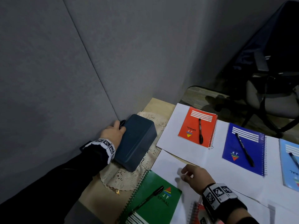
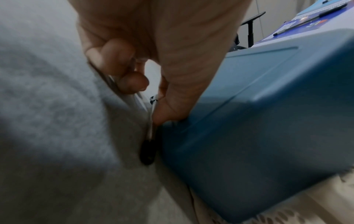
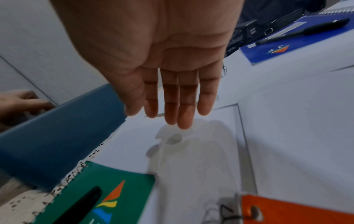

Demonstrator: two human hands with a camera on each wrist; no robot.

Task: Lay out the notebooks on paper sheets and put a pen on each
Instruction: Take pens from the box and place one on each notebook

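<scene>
My left hand [image 1: 119,125] reaches between the grey wall and a dark blue box [image 1: 135,141], and pinches a black pen [image 2: 150,130] there with thumb and fingers. My right hand [image 1: 184,174] hovers with straight fingers [image 3: 184,115] over a bare paper sheet [image 3: 191,159], holding nothing. On paper sheets lie a red notebook [image 1: 192,125], a blue notebook [image 1: 233,147] and a light blue notebook [image 1: 289,172], each with a black pen on top. A green notebook [image 1: 161,206] with a pen [image 1: 148,199] lies near the front. An orange-red notebook [image 3: 298,210] sits under my right wrist.
The box stands on a lace doily [image 1: 123,180] in the corner against the grey wall [image 1: 64,78]. An office chair [image 1: 271,97] stands beyond the table's far edge. The paper sheets overlap across the table's right side.
</scene>
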